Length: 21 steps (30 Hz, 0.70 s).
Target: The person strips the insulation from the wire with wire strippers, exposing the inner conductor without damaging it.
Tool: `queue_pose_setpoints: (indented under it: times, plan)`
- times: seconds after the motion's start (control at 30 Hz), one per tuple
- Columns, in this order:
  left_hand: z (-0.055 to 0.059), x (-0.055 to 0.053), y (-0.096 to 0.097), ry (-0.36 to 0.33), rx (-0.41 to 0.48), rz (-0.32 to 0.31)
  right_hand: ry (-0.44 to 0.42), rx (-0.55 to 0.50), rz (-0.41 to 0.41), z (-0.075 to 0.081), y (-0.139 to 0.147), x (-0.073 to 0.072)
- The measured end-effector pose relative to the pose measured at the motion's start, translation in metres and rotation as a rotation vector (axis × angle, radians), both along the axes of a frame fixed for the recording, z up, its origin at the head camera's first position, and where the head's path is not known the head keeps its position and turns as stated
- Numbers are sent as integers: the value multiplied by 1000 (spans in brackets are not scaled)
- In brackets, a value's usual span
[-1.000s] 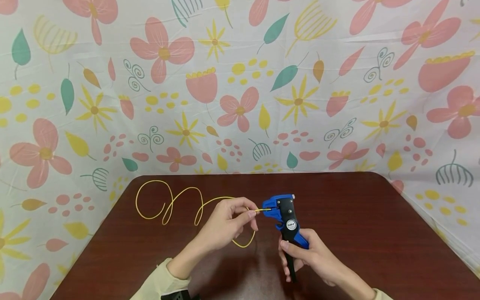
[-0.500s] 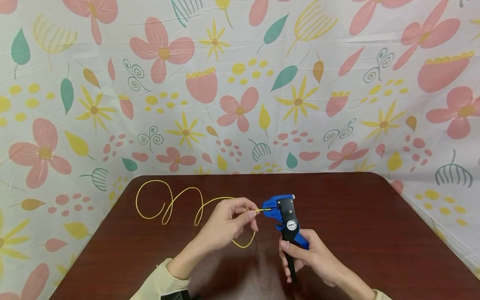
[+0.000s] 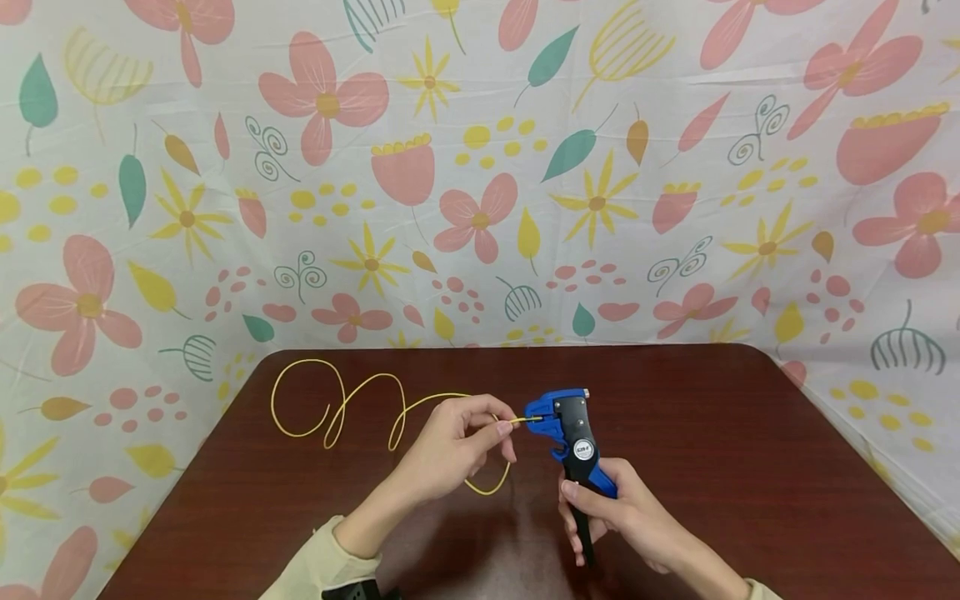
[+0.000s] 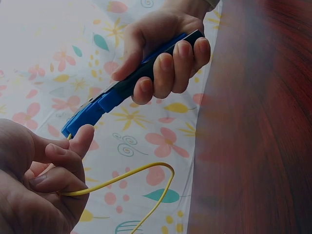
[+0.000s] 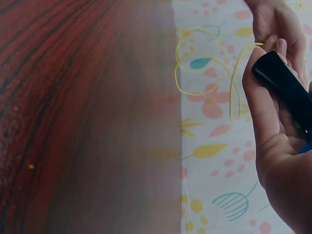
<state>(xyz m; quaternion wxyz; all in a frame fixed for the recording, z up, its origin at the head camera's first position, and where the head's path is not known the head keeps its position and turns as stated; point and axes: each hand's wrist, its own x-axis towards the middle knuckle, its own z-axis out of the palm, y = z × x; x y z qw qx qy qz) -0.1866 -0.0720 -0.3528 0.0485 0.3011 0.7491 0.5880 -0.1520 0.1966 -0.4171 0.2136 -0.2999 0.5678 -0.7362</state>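
In the head view my left hand (image 3: 457, 442) pinches a thin yellow wire (image 3: 519, 420) between thumb and forefinger, close to its end. That end reaches into the blue jaws of a blue and black wire stripper (image 3: 576, 421). The stripper's handles are in the grip of my right hand (image 3: 626, 512), its head tilted up and facing left. From the left wrist view, the fingers of the right hand curl round the black handle (image 4: 131, 83), and a slack stretch of wire (image 4: 122, 176) trails from the left palm. The wire's tip is hidden inside the tool.
Loose loops of the wire (image 3: 313, 361) spread over the dark red-brown table (image 3: 720, 467) at the back left. A floral cloth (image 3: 480, 125) hangs behind the table. A tiny yellow speck (image 5: 31, 166) shows on the wood in the right wrist view. A black watch (image 3: 352, 592) is on the left wrist.
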Motion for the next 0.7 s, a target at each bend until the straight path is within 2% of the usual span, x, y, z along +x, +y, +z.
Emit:
queue_pose_setpoints:
  times: [0.7]
  plan:
    - [-3,-5,0,2,-4,5,3,-23,-6,-5,-4,-1]
